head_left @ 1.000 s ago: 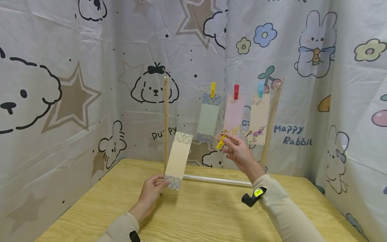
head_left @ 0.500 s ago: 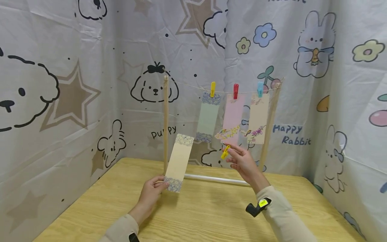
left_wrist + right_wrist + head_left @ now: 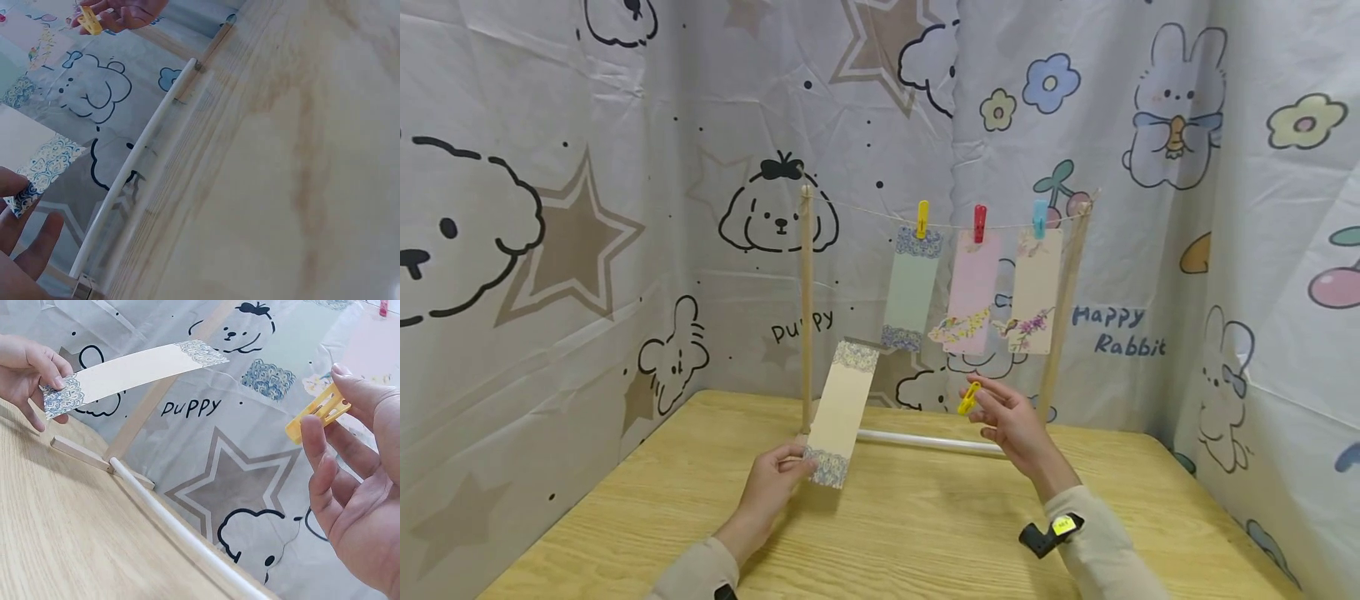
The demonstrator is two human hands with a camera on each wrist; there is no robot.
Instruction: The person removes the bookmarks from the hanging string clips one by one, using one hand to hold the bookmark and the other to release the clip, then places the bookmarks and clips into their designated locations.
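My left hand (image 3: 769, 487) pinches the lower patterned end of a cream bookmark (image 3: 844, 400), which tilts up and to the right in front of the rack's left post. In the right wrist view the bookmark bows slightly along its length. Between thumb and fingers, my right hand (image 3: 1018, 425) holds a yellow clothespin (image 3: 319, 412), below the hanging pink card. Along the string hang three cards: a green one (image 3: 912, 287) under a yellow clothespin (image 3: 922, 219), a pink one (image 3: 974, 283) under a red clothespin (image 3: 980, 223), and a beige one (image 3: 1036, 283) under a light blue clothespin (image 3: 1040, 218).
The rack has a left wooden post (image 3: 807, 308), a right post (image 3: 1063, 308) and a white bar (image 3: 925, 442) low between them. It stands on a wooden table (image 3: 910, 533). Printed curtains (image 3: 737, 108) close in the back and sides.
My right hand has lowered and shifted right with the clothespin, away from the hanging pink card. The bookmark in my left hand has dipped slightly. The hung cards stay on the string.
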